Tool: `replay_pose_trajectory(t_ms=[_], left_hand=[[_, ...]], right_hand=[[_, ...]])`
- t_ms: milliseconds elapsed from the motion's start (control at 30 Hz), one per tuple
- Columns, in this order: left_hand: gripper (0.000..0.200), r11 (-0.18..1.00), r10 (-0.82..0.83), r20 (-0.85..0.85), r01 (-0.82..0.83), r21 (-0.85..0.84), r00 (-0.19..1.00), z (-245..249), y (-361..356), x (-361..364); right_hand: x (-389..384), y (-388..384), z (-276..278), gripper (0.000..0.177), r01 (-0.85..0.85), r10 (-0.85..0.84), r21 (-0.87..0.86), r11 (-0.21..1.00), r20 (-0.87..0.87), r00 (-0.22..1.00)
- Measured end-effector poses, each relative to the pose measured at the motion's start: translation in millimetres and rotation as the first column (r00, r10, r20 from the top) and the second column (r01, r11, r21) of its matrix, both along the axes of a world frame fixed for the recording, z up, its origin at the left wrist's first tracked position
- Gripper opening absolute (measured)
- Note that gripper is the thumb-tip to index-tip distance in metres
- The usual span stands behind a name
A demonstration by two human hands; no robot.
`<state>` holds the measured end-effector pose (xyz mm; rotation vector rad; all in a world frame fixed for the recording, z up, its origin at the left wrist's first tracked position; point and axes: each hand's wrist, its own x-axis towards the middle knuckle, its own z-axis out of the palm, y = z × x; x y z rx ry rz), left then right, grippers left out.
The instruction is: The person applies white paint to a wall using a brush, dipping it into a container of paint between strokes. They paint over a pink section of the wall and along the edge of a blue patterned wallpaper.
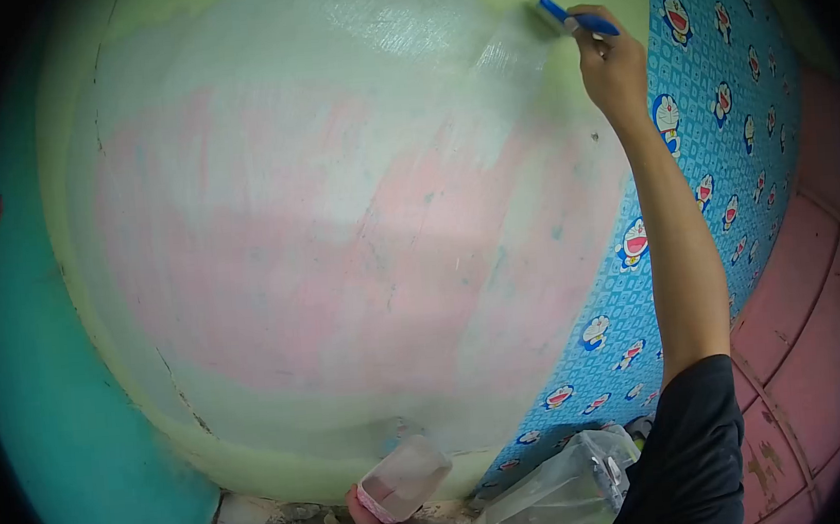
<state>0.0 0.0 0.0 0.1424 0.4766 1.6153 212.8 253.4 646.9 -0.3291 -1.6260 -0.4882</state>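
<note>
Your right hand [611, 66] grips the blue brush [600, 24] by its handle, at the far right of the wall [392, 283], beside the patterned wallpaper [703, 96]; the arm is outstretched, likely to reach that far stretch near the wet sheen [394, 25]; your left hand [368, 516] clasps the container [412, 479] by its side, low and near, presumably to keep it handy; its contents are unclear.

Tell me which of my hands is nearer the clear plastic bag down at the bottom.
Left. Your left hand, holding the tub, is low, left of the bag; your right hand, holding the blue brush, is well above it.
</note>
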Motion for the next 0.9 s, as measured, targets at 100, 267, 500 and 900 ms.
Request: replay_pose_trajectory(t_ms=[100,267,500,900], left_hand=[[0.079,1.0,-0.003,-0.001,0.003,-0.02,1.0,1,-17,2],[0.079,0.998,-0.028,0.145,0.02,0.058,0.989,3,-15,-11],[0.078,0.998,0.057,-0.064,-0.058,-0.006,0.996,3,0,-17],[0.078,1.0,0.022,-0.017,-0.022,0.02,1.0,10,-2,-17]], right_hand=[[-3,28,-37,0.029,0.099,-0.14,0.222,0.97,0.179,0.974],[-27,-19,-151,0.028,-0.05,0.154,-0.171,0.984,0.678,0.719],[-13,23,-39,0.014,-0.3,0.324,-0.148,0.942,0.182,0.928],[-60,6,-81,0.036,0.028,-0.15,0.236,0.971,0.52,0.841]])
